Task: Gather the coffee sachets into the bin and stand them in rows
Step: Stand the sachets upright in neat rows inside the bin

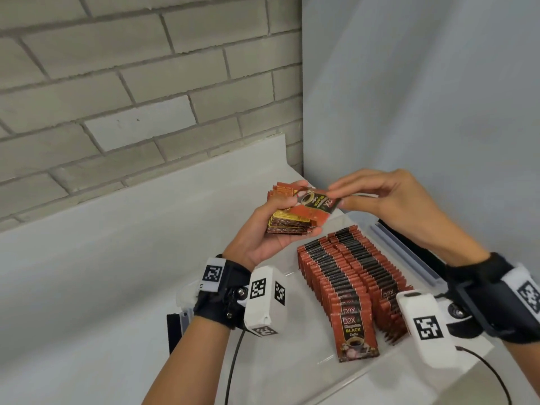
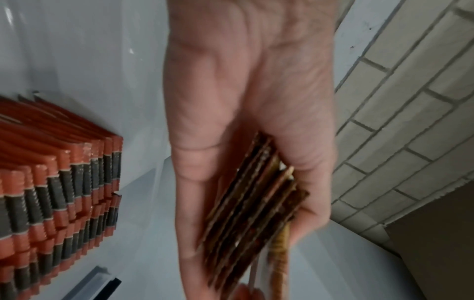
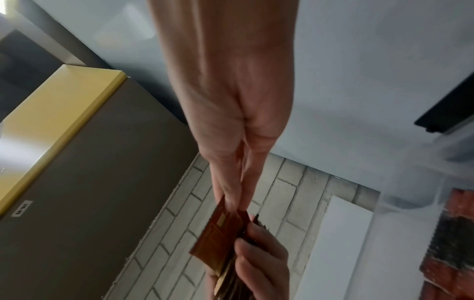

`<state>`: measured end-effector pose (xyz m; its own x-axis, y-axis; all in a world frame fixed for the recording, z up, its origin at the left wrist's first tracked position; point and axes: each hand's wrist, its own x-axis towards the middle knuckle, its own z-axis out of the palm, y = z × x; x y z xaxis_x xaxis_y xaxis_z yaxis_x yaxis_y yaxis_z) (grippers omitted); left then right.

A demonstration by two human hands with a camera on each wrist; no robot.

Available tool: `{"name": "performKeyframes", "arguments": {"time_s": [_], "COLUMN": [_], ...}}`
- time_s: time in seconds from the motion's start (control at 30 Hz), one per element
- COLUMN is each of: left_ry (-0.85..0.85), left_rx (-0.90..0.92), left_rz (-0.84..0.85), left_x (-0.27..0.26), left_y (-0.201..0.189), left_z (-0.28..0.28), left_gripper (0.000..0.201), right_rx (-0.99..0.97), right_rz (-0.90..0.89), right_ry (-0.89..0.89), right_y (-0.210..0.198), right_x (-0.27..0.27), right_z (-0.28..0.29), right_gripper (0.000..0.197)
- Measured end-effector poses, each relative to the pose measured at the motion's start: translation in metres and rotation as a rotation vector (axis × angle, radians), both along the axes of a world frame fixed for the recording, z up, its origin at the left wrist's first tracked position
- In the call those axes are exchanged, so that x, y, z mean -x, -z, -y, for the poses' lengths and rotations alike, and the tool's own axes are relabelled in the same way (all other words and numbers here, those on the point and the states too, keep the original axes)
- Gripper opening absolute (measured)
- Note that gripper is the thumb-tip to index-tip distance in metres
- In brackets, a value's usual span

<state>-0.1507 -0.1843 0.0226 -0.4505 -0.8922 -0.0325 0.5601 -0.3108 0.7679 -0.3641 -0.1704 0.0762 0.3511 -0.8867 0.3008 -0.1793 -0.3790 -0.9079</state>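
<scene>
My left hand (image 1: 273, 229) grips a stack of red and black coffee sachets (image 1: 289, 220) above the far end of the clear bin (image 1: 327, 359). The same stack (image 2: 254, 213) lies edge-on across my left palm (image 2: 246, 101). My right hand (image 1: 380, 200) pinches the corner of the top sachet (image 1: 317, 201) of that stack with thumb and fingertips; in the right wrist view that sachet (image 3: 218, 237) shows below my right fingers (image 3: 231, 188). Two rows of sachets (image 1: 347, 276) stand upright in the bin, also seen as rows of sachets (image 2: 56, 194) at the left.
The bin sits on a white counter (image 1: 102, 287) in a corner, with a grey brick wall (image 1: 131, 83) behind and a plain pale wall (image 1: 423, 97) to the right. A black and grey rail (image 1: 409, 249) lies along the bin's right side. Cables trail from both wrist cameras.
</scene>
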Motion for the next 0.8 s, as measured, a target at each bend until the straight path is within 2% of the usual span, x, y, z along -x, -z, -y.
{"name": "performKeyframes", "arguments": {"time_s": [0.1,0.17,0.23,0.37,0.47,0.57,0.63,0.7,0.8], "left_ry": [-0.055,-0.096,-0.119,-0.119,-0.09,-0.104,-0.155,-0.21,-0.246], "left_rx": [0.037,0.05,0.069,0.129,0.14,0.104,0.057,0.018,-0.005], "left_rz": [-0.002,-0.013,-0.026,-0.001,0.028,-0.005,-0.058,-0.081,-0.109], "left_x": [0.002,0.002,0.003,0.004,0.006,0.009,0.009,0.007,0.004], "left_y": [0.001,0.002,0.002,0.002,0.002,0.001,-0.001,-0.001,-0.003], "left_z": [-0.001,-0.001,-0.001,0.001,0.001,-0.001,-0.001,0.0,0.001], "left_gripper": [0.044,0.042,0.042,0.054,0.06,0.051,0.043,0.035,0.026], "right_rx": [-0.079,-0.19,-0.341,-0.509,-0.568,-0.564,-0.519,-0.466,-0.347], "right_rz": [-0.026,0.019,0.111,0.082,0.132,0.171,0.09,-0.079,-0.376], "right_ry": [-0.006,0.021,0.058,0.06,0.034,0.073,0.079,0.03,-0.164], "right_y": [0.004,0.004,0.003,0.01,0.017,0.018,0.018,0.021,0.026], "right_x": [0.003,0.004,0.003,-0.004,-0.012,-0.01,-0.002,0.008,0.016], "right_z": [-0.003,-0.005,-0.01,-0.02,-0.024,-0.023,-0.025,-0.03,-0.044], "right_gripper": [0.024,0.028,0.021,0.046,0.031,0.016,0.014,0.013,0.007]}}
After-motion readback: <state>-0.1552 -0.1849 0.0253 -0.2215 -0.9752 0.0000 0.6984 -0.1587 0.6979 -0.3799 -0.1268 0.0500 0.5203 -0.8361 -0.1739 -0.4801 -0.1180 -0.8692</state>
